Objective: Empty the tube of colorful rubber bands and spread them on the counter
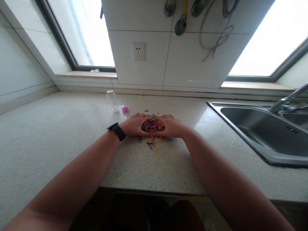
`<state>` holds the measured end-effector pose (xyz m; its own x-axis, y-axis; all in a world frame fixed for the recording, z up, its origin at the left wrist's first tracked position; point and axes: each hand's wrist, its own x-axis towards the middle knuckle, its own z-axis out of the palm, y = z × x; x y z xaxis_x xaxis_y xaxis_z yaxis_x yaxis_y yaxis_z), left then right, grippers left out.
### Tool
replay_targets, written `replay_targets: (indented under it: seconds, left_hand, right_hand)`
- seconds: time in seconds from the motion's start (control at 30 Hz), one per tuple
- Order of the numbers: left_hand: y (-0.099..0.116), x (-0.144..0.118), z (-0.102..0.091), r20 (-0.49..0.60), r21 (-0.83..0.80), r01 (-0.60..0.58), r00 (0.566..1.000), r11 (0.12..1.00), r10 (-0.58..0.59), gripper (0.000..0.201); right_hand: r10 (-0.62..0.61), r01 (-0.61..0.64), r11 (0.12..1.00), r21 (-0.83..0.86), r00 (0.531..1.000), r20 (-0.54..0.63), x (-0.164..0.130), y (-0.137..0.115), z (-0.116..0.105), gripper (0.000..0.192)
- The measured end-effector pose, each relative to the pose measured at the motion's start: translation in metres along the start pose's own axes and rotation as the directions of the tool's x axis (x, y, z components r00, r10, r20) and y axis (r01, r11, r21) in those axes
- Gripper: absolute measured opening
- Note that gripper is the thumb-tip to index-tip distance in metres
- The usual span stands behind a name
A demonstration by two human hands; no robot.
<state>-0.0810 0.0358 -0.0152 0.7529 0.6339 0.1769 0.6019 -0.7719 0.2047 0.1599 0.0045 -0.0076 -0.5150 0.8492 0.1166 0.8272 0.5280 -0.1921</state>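
Note:
A heap of small, colourful rubber bands lies on the speckled countertop. My left hand, with a dark watch on its wrist, curves around the heap's left side. From the right, my right hand curves around it the same way. The thumbs meet at the near side, and both hands rest low, thumb and fingers apart, forming a ring about the heap. Several stray bands lie in front of the thumbs, and others show beyond the fingertips. Neither hand visibly grips anything; the undersides of the fingers are hidden.
A clear plastic bottle stands behind my left hand, beside a pink cap. To the right is a steel sink with a faucet. The tiled wall behind carries a socket. The counter's front edge is near my body.

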Motion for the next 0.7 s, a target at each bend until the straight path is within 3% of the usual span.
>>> replay_targets:
  seconds: [0.33,0.53,0.7]
  left_hand:
    - [0.008,0.009,0.003,-0.08,-0.103,-0.056,0.996,0.993,0.047,0.038]
    - [0.007,0.011,0.005,-0.14,-0.098,-0.074,0.988,0.992,0.06,0.029]
    - [0.005,0.01,0.005,-0.231,-0.104,-0.059,0.972,0.993,0.034,0.023]
  right_hand:
    - [-0.086,0.098,0.991,0.089,0.989,-0.124,0.014,-0.012,0.011,0.036]
    - [-0.054,0.078,0.989,0.129,0.982,-0.179,0.018,-0.014,0.014,0.025]
    - [0.0,0.075,0.964,0.256,0.96,-0.28,0.019,-0.013,0.013,0.022]
